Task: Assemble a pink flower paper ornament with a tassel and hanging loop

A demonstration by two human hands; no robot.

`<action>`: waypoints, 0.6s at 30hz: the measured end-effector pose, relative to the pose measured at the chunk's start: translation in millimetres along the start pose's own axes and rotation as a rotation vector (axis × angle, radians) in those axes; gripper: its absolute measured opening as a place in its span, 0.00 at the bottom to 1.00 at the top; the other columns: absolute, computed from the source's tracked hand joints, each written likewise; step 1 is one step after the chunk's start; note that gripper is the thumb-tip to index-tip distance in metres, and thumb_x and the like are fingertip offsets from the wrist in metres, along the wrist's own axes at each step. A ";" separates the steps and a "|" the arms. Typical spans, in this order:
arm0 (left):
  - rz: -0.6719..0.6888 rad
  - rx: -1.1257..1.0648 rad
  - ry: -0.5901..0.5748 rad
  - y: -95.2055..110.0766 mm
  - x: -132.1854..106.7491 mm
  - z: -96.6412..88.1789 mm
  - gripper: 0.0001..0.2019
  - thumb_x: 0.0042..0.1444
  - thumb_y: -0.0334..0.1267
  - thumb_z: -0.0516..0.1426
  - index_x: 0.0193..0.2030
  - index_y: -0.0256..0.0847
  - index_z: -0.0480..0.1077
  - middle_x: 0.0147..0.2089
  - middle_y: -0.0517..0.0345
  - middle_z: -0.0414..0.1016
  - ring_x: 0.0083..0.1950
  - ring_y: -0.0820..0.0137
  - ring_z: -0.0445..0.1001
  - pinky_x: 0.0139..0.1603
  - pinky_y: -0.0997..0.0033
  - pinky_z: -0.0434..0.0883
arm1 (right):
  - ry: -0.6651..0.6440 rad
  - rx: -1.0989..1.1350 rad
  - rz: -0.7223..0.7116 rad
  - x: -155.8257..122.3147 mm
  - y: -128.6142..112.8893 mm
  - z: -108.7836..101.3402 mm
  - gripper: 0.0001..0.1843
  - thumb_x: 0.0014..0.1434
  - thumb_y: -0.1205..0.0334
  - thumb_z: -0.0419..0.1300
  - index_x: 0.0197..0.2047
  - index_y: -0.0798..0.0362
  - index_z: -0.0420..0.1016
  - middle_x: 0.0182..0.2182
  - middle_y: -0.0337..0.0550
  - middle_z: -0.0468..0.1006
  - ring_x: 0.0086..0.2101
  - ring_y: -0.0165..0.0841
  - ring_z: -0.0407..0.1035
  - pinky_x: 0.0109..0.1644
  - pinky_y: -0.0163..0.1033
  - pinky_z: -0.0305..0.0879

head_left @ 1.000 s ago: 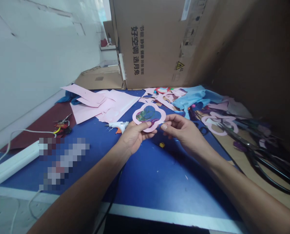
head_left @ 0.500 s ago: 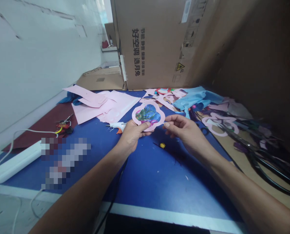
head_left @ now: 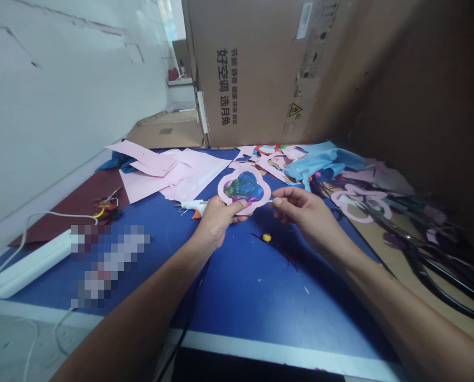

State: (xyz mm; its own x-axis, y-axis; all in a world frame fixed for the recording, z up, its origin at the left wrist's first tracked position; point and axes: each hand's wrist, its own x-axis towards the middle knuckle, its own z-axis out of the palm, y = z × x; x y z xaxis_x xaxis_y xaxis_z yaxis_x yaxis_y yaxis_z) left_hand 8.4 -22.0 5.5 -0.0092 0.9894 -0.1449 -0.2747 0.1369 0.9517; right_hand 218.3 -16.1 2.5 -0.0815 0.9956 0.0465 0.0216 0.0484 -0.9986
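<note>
L hand (head_left: 220, 216) pinching pink-rimmed floral pc (head_left: 243, 185); R hand (head_left: 294, 206) gripping thin pale stick (head_left: 271, 201) nr its edge

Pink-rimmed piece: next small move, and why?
Probably ease the pale strip against the pink-rimmed piece: the right hand appears to pinch it beside the right edge, while the left hand steadies the piece, thumb on top.

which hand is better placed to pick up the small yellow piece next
Probably the right hand: it looks nearer the small yellow piece, while the left hand grips the pink-bordered piece. The right does seem to pinch something thin.
</note>
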 end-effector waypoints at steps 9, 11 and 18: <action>0.007 0.027 0.000 -0.8 1.5 -1.3 0.10 0.54 0.33 0.71 0.44 0.37 0.85 0.45 0.47 0.89 0.36 0.68 0.84 0.35 0.73 0.78 | -0.003 -0.003 -0.012 0.6 0.8 -0.2 0.21 0.53 0.45 0.77 0.43 0.49 0.82 0.34 0.42 0.83 0.30 0.34 0.73 0.34 0.40 0.67; 0.009 0.037 -0.001 -1.0 1.7 -1.4 0.10 0.55 0.32 0.71 0.44 0.37 0.85 0.45 0.47 0.89 0.36 0.68 0.84 0.34 0.74 0.78 | -0.001 -0.004 -0.014 0.4 0.3 -0.1 0.21 0.53 0.45 0.77 0.43 0.49 0.82 0.34 0.42 0.83 0.31 0.34 0.73 0.34 0.40 0.67; 0.008 0.069 -0.003 -3.8 3.0 -3.2 0.10 0.54 0.34 0.72 0.44 0.37 0.85 0.45 0.46 0.89 0.36 0.68 0.84 0.33 0.74 0.77 | 0.008 -0.026 -0.025 -1.0 -2.4 0.4 0.22 0.55 0.43 0.76 0.43 0.50 0.82 0.34 0.42 0.83 0.31 0.34 0.74 0.34 0.40 0.67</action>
State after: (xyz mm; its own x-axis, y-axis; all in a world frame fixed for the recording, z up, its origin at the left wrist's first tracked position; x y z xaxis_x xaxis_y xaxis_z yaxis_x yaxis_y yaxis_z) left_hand 6.4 -19.7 0.6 -0.0078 0.9906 -0.1363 -0.2079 0.1317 0.9692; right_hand 218.0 -17.2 4.9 -0.0741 0.9947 0.0713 0.0458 0.0748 -0.9961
